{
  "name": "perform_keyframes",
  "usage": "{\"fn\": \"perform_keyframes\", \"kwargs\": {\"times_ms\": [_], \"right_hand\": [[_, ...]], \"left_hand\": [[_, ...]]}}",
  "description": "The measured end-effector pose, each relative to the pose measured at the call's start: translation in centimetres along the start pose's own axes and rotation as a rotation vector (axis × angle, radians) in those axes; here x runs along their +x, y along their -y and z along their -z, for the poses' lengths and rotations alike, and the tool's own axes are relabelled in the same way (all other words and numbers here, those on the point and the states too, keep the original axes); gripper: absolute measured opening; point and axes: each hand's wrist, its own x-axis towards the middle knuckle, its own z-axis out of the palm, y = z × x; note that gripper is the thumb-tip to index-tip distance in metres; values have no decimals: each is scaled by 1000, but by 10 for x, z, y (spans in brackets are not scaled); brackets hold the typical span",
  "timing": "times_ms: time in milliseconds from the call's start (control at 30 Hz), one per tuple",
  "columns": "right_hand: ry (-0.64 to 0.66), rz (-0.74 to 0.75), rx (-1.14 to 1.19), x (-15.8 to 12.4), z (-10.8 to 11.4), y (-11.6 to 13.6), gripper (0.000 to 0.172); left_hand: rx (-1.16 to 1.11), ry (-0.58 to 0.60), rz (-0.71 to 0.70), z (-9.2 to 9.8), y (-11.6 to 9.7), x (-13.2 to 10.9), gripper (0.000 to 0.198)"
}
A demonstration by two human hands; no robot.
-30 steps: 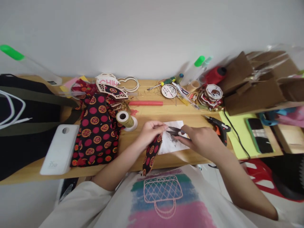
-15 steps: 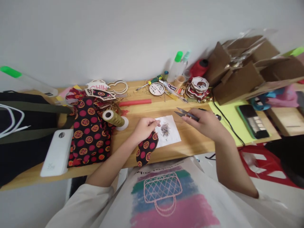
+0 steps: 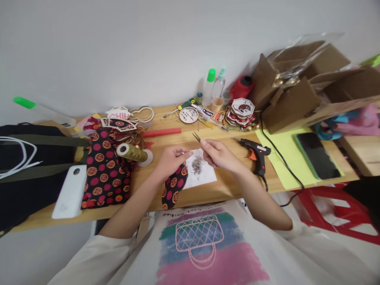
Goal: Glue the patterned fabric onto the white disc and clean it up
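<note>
My left hand (image 3: pixel 173 160) is closed in a pinch at the top of a small piece of patterned cloth (image 3: pixel 175 188), black with pink and orange rounds, which hangs over the table's front edge. Its fingertips are near a white paper sheet (image 3: pixel 209 174) bearing a small heap of greyish bits (image 3: pixel 196 164). My right hand (image 3: pixel 219 154) is closed on slim, dark pointed tweezers (image 3: pixel 196 137), tips pointing up and left, slightly apart. It hovers over the paper's right side. Whether my left fingers hold anything besides the cloth cannot be made out.
A glue gun (image 3: pixel 253 154) lies right of my right hand, its cord crossing yellow paper (image 3: pixel 276 162) beside a phone (image 3: pixel 316 154). Leftward are a gold thread spool (image 3: pixel 132 152), folded patterned cloth (image 3: pixel 103 174) and a white power bank (image 3: pixel 69 192). Cardboard boxes (image 3: pixel 292 107) stand at right.
My right hand has moved left with the tweezers, from the table's right side to above the paper, uncovering the glue gun. My left hand keeps its hold on the cloth. The view has shifted slightly.
</note>
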Motion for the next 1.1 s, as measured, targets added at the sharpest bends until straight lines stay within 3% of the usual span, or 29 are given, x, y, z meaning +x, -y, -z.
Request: {"fn": "perform_keyframes", "kwargs": {"times_ms": [133, 267, 400, 533, 600, 767, 933, 1100], "right_hand": [[124, -49, 150, -6, -12, 5, 42], [191, -150, 345, -15, -22, 9, 36], [89, -160, 485, -16, -23, 6, 34], [-25, -135, 534, -12, -20, 0, 36], [-79, -103, 512, -9, -20, -2, 36], [-153, -144, 456, -8, -23, -3, 35], [-47, -240, 547, -22, -29, -5, 50], [-11, -363, 669, -39, -33, -6, 47]], "left_hand": [[43, -136, -57, 1, -2, 3, 30], [17, -165, -27, 1, -3, 8, 5], [-105, 29, 8, 9, -5, 13, 14], [-191, 410, 34, 25, -3, 22, 23], [-213, 514, 51, 30, 1, 27, 24], [-353, 373, 101, 33, 15, 33, 30], [-390, 281, 94, 30, 23, 29, 31], [-368, 218, 57, 25, 25, 24, 31]]}}
